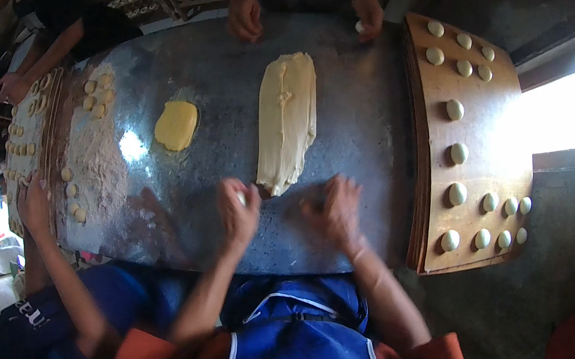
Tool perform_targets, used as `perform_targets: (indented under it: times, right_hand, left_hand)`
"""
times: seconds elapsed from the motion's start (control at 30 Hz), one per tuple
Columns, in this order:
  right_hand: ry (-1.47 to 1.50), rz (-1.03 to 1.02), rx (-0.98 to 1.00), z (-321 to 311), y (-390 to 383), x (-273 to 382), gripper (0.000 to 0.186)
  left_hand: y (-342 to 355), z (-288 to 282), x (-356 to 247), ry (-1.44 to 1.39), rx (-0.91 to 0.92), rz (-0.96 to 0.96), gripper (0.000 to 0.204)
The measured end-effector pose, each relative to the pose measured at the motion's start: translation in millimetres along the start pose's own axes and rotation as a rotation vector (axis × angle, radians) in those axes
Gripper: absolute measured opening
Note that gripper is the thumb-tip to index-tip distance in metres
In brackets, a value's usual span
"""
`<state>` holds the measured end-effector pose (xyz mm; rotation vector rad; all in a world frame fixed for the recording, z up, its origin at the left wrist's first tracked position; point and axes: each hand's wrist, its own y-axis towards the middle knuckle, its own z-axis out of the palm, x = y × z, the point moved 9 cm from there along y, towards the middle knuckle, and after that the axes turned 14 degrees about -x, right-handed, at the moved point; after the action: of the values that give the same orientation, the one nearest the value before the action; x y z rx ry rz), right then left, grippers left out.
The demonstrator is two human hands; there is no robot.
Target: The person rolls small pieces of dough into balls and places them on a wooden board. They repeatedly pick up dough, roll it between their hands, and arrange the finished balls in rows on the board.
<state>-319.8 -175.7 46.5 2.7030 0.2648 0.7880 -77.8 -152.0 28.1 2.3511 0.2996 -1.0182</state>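
A long slab of pale dough (285,125) lies on the metal table (232,77), its near end just ahead of my hands. My left hand (238,217) is closed around a small piece of dough (242,198), whose pale top shows by the thumb. To the right of the slab, my right hand (336,207) is low over the tabletop with its fingers curled down. Whatever lies beneath its palm is hidden. A flat yellow mass (176,125), smooth and soft-looking, sits left of the slab.
Stacked wooden boards (487,161) carry round dough balls at the right. Scattered flour (94,161) and more balls cover the left end. Across the table a person's hands (245,17) work; another person's hand (34,206) reaches in at left beside a tray of dough pieces (25,133).
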Motion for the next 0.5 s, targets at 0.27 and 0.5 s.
perform_targets:
  times: [0.27,0.5]
  right_hand:
    - [0.000,-0.023,0.036,-19.2,-2.3,-53.6,0.050]
    - [0.241,0.103,0.320,1.5,-59.4,-75.7,0.039]
  left_hand:
    - [13.0,-20.9,-2.2,0.072,0.115,0.122,0.031]
    - [-35.0,-31.3,4.1,0.076,0.239,0.385,0.027]
